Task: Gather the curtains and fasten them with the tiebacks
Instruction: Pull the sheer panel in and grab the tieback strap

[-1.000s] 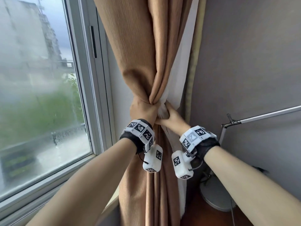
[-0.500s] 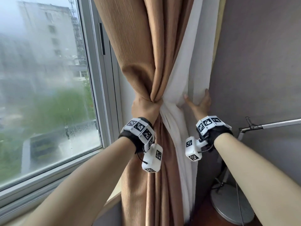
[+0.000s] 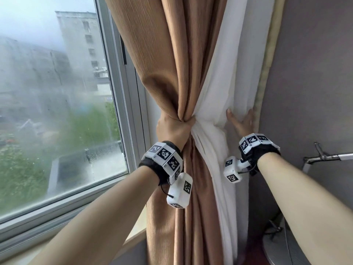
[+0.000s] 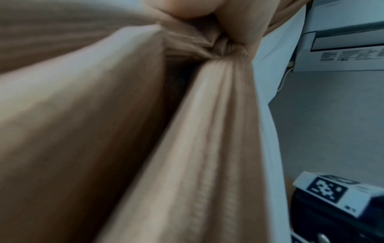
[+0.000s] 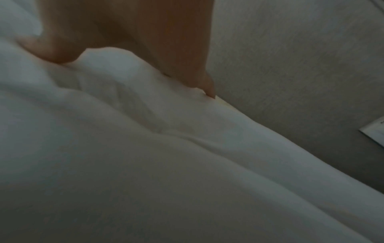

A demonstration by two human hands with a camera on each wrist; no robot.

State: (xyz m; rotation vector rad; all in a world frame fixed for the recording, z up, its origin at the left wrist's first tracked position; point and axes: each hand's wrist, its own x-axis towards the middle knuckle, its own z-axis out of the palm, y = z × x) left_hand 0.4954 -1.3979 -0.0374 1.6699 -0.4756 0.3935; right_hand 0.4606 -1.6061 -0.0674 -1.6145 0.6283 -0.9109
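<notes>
A tan ribbed curtain point(image 3: 168, 54) hangs beside the window, bunched at mid height. My left hand point(image 3: 172, 129) grips that bunch tightly, and the left wrist view shows the gathered tan curtain point(image 4: 207, 115) pinched under the fingers. A white sheer curtain point(image 3: 219, 104) hangs to its right against the wall. My right hand point(image 3: 241, 122) lies with straight fingers on the sheer's right part, near the wall edge. In the right wrist view the fingers point(image 5: 187, 57) press into the white sheer curtain point(image 5: 166, 156). No tieback is visible.
The window point(image 3: 57, 102) with its grey frame point(image 3: 122, 111) fills the left. A grey wall point(image 3: 309, 73) is at the right. A metal lamp arm point(image 3: 328, 156) and its round base point(image 3: 277, 251) stand low on the right. An air conditioner point(image 4: 343, 32) shows in the left wrist view.
My right hand let go of the bunch and moved right to the sheer's edge by the wall, fingers now spread flat. The left hand kept its grip on the tan curtain.
</notes>
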